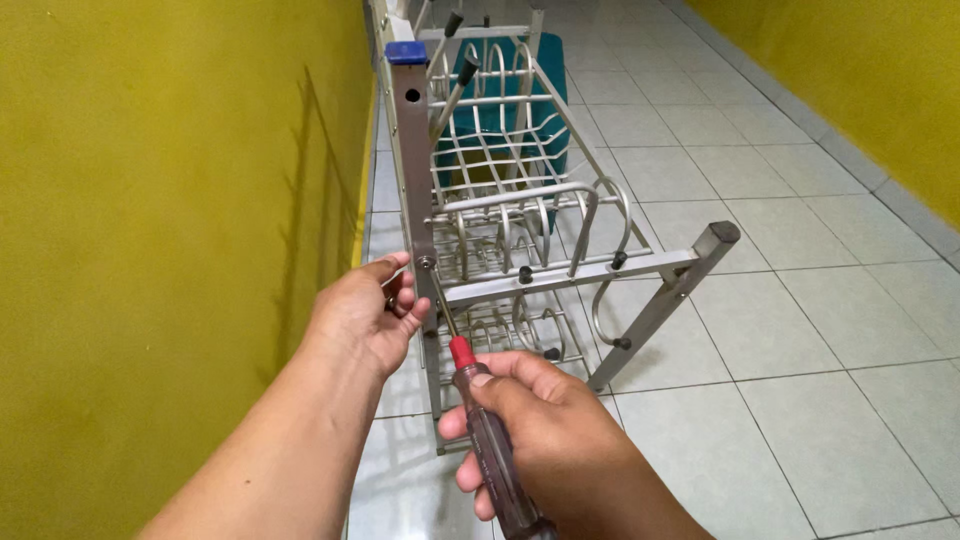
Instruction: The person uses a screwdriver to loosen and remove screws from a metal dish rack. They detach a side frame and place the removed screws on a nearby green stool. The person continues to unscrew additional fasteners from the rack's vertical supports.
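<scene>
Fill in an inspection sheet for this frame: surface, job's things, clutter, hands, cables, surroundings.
Surface: pale tiled floor, glossy, with grey grout lines.
Job's things: metal dish rack standing on the floor beside the wall; screwdriver with a red and dark handle, its tip at a screw on the rack's upright post, which has a blue cap on top.
Clutter: teal container behind the rack's wires.
Hands: left hand grips the post by the screw; right hand wraps the screwdriver handle.
Cables: nothing seen.
Surroundings: yellow walls on both sides of a narrow corridor; no other people seen.
</scene>
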